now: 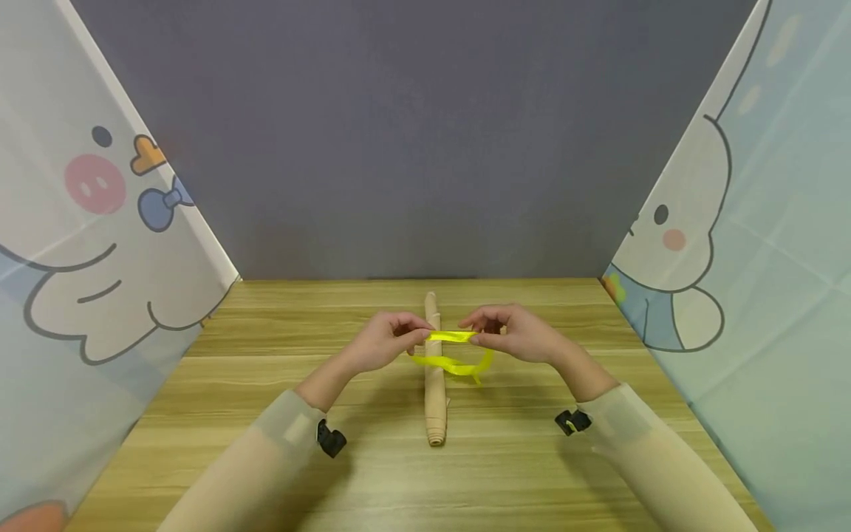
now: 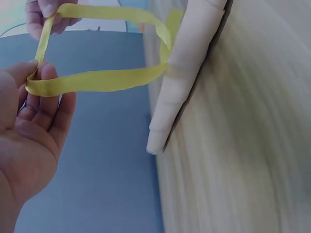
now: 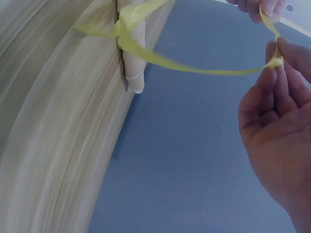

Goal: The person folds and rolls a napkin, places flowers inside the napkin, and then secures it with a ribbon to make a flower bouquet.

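Above the long beige roll [image 1: 435, 403], its axis running front to back, the left hand [image 1: 391, 341] (nearer it) and right hand [image 1: 515, 334] pinch a flat yellow ribbon [image 1: 452, 337] crosswise.

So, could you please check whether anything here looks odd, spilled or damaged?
I see no spill or clear damage. One small oddity, in the head view: a bit of edge sticks out from the right side of the beige roll, towards its near end, while the rest looks wound fairly close.
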A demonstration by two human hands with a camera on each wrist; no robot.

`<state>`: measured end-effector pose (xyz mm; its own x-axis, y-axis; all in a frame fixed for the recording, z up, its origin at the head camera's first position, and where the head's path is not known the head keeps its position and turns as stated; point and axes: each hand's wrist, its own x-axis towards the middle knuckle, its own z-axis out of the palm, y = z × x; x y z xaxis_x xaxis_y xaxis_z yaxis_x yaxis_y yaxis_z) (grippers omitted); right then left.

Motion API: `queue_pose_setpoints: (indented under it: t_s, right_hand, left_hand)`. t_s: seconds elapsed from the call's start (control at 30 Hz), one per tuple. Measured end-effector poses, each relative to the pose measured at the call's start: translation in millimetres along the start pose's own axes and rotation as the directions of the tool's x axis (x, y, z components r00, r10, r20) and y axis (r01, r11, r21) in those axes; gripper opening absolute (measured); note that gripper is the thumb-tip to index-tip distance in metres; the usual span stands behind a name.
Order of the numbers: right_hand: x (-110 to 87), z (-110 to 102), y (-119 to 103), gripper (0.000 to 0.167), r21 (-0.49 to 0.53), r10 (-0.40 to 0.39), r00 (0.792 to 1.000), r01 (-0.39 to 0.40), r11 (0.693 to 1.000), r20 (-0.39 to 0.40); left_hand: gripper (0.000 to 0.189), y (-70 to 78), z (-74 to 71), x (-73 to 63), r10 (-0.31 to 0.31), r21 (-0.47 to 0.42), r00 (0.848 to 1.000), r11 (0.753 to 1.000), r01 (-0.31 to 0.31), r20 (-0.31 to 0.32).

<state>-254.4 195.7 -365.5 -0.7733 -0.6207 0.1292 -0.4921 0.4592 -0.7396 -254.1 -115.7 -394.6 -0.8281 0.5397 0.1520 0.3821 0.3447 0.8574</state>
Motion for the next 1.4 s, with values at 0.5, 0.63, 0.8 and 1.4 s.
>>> queue_pose_setpoints:
  t_s: [0.5,0.63,0.8,1.4]
  right_hand:
    - [1.8,0.0,6.5,0.031,0.216,0.0,1.0,0.002,0.976,-0.008]
    - [0.2,-4.9,13.7,0.025,0.171,0.021,0.999,-0.014,0.985,-0.036]
    - [-0.1,-9.4,21.4,0.019,0.145,0.035,0.999,-0.03,0.989,-0.031]
    - [23.5,-17.8,62.9,0.023,0.029,0.128,0.992,-0.128,0.991,-0.003]
  left_hand:
    - [0.017,6.9,-42.8,-6.8,-0.005,0.033,1.0,0.999,0.004,0.014]
    - [0.02,2.9,-52.5,-8.9,0.012,0.044,1.0,0.999,-0.013,0.026]
    - [0.018,-3.9,-58.1,-9.7,0.028,0.074,0.997,0.997,-0.033,0.071]
    - [0.031,-40.8,-62.5,17.2,-0.088,0.191,0.99,0.979,0.066,0.109]
